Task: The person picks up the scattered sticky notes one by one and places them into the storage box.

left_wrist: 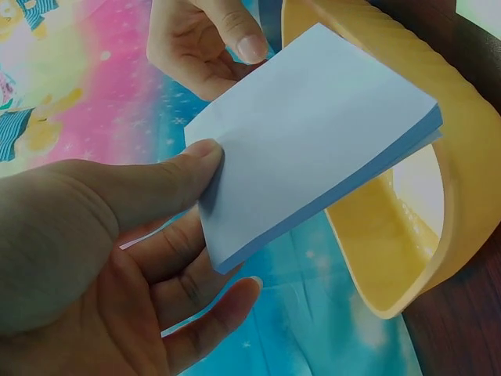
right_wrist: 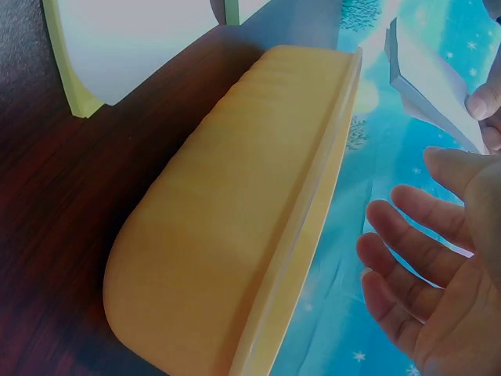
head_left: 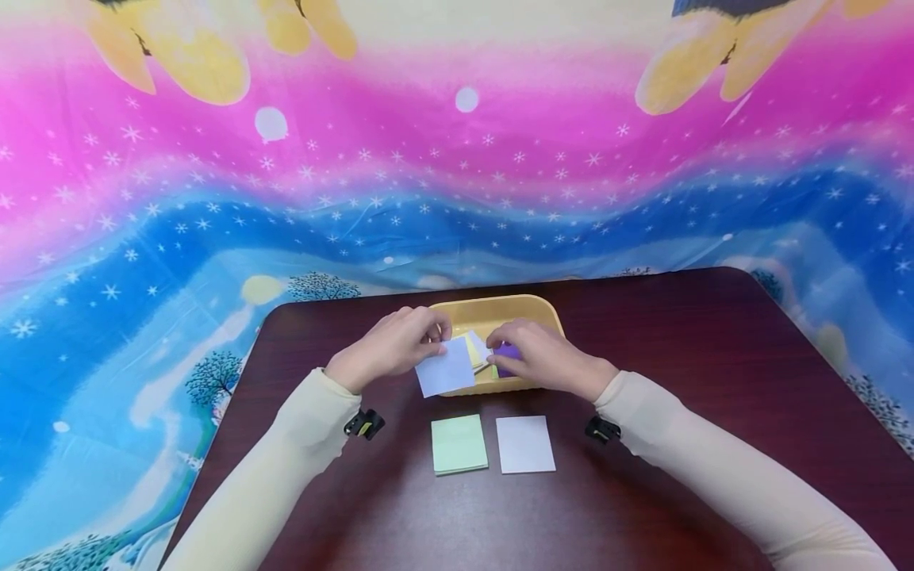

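My left hand (head_left: 389, 345) pinches a pale lavender sticky note pad (left_wrist: 321, 133) by one edge, thumb on top and fingers beneath. This pad is tilted above the left part of a yellow plastic basket (head_left: 557, 321). Over the basket's right part is my right hand (head_left: 550, 358); its fingers (right_wrist: 415, 243) are loosely bent, with nothing between them. Below the hands, inside the basket, lie a purple pad (head_left: 505, 363), a pale pad (head_left: 480, 346) and a yellow pad (head_left: 472, 354), partly hidden by the right hand and the held pad.
On the dark wooden table (head_left: 700, 381), a light green note pad (head_left: 458, 444) and a white note pad (head_left: 526, 444) lie side by side in front of the basket. A colourful snowflake-patterned cloth (head_left: 457, 182) hangs behind the table's back edge.
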Available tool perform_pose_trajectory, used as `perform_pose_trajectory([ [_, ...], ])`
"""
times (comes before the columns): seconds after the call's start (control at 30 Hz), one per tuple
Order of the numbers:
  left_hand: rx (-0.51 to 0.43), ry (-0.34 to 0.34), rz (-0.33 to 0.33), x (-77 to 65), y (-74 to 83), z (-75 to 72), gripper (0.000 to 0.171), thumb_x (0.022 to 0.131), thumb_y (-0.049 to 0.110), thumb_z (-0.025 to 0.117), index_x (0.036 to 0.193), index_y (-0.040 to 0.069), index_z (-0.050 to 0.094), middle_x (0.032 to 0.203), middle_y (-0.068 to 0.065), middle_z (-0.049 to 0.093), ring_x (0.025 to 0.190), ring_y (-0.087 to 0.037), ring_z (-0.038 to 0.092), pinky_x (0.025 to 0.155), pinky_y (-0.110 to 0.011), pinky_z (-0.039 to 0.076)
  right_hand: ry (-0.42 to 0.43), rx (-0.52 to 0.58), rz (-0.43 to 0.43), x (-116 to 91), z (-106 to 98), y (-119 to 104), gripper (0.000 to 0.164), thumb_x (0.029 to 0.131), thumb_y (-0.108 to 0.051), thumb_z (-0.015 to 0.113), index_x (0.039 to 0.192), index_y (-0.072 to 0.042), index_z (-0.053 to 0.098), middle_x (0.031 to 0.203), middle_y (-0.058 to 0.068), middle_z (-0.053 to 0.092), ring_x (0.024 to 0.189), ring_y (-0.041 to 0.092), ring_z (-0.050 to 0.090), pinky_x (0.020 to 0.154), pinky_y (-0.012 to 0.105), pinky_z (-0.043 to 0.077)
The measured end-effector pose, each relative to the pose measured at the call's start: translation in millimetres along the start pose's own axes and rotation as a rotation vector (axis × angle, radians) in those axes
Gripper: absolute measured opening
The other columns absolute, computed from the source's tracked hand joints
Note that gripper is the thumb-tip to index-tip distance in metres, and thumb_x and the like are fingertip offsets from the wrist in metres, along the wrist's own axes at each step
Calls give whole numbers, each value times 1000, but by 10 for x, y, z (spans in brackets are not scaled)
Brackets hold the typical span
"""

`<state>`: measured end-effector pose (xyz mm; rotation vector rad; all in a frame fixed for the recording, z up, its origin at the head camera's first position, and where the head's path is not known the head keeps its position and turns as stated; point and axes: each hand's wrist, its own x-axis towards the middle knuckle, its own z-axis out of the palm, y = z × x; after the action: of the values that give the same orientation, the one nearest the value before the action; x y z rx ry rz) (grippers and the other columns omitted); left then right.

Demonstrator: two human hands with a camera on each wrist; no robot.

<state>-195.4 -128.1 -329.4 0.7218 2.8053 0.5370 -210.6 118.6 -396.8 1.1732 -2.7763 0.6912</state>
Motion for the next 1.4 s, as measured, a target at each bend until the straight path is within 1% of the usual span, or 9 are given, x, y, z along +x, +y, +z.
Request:
perform_pose_trajectory([
  [0.2, -12, 19, 12, 68, -4, 10, 5, 95, 17, 72, 97, 16, 67, 101, -2, 74, 86, -15, 65, 69, -27, 50, -11, 18, 25, -4, -17, 25, 23, 95, -25, 71, 110, -7, 73, 106, 5, 76, 99, 24, 70, 87, 40, 57],
  [0.37, -20, 32, 0, 117, 20, 8, 7, 94, 18, 72, 97, 17, 67, 101, -2, 74, 91, -16, 67, 74, -29, 52, -12, 37, 24, 0, -17, 39, 24, 96, -24, 70, 110, -5, 73, 107, 8, 76, 99, 27, 69, 86, 41, 57],
  [0.5, -25, 46, 3, 152, 22, 16, 7, 94, 18, 72, 97, 17, 67, 101, -3, 74, 93, -16, 67, 77, -32, 52, -7, 33, 33, -3, -22, 58, 24, 96, -25, 70, 110, -5, 74, 106, 6, 76, 99, 26, 70, 86, 40, 57],
  [0.67, -58, 66, -1, 200, -10, 73, 7, 94, 17, 73, 96, 16, 66, 98, -3, 73, 93, -17, 67, 80, -34, 52, 0, 16, 47, -20, -35, 79, 23, 96, -23, 69, 111, -6, 74, 105, 3, 76, 98, 21, 69, 86, 40, 57],
  [0.87, -94, 76, -1, 256, -41, 129, 6, 94, 16, 72, 97, 15, 67, 101, -4, 74, 95, -18, 68, 83, -35, 54, -2, 32, 61, -18, -33, 101, 20, 96, -21, 70, 110, -7, 74, 104, 3, 76, 98, 23, 70, 87, 40, 57],
  [1.13, -107, 89, -10, 321, -63, 177, 5, 95, 16, 71, 97, 15, 66, 101, -4, 74, 95, -18, 68, 83, -35, 54, 9, 27, 55, -17, -15, 148, 19, 96, -21, 70, 108, -7, 74, 102, 3, 76, 97, 21, 69, 87, 40, 56],
  [1.4, -116, 104, -30, 387, -76, 289, 6, 95, 15, 71, 98, 13, 66, 102, -6, 75, 96, -19, 69, 84, -36, 55, 1, 35, 70, -25, -8, 166, 18, 96, -21, 69, 107, -7, 74, 101, 2, 76, 93, 21, 67, 82, 38, 56],
])
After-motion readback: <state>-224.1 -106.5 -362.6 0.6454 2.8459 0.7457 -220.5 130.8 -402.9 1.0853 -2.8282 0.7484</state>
